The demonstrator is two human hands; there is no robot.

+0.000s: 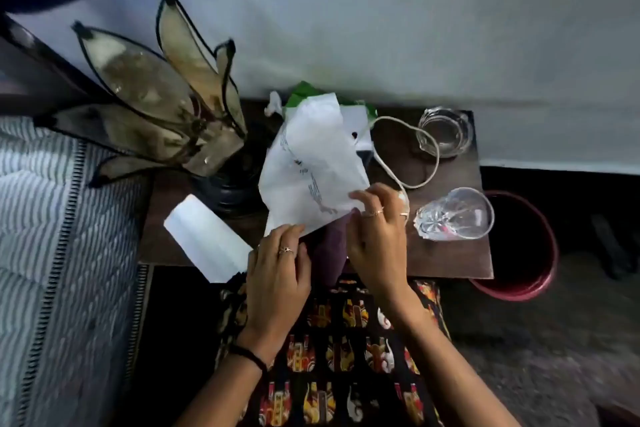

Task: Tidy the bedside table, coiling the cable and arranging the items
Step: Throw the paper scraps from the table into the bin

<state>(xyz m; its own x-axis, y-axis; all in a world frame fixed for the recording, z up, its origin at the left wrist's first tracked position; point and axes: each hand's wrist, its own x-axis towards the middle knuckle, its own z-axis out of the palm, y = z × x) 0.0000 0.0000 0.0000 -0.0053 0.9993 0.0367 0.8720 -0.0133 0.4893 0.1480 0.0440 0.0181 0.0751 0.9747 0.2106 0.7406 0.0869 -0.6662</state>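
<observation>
Cable [420, 152] lies in a loose, uncoiled loop on the dark wooden bench [446, 256], in the far right area, its near end running under the right hand [375, 239]. A white printed sheet of paper [311, 170] stands tilted at the bench centre, covering a green-and-white packet [304, 94] near the far edge. The right hand's grip pinches the near right edge of the paper between thumb and fingers. The left hand [277, 274] has its fingers spread over the paper's near left corner (whether it pinches the sheet cannot be told). A purple cloth [329, 246] lies between the two hands at the near edge. A white envelope [207, 239] overhangs the near left corner. A petal-shaped lamp [162, 111] stands on the left side. A glass ashtray [445, 132] sits at the far right corner; a clear drinking glass [455, 215] lies tipped on its side by the right edge.
</observation>
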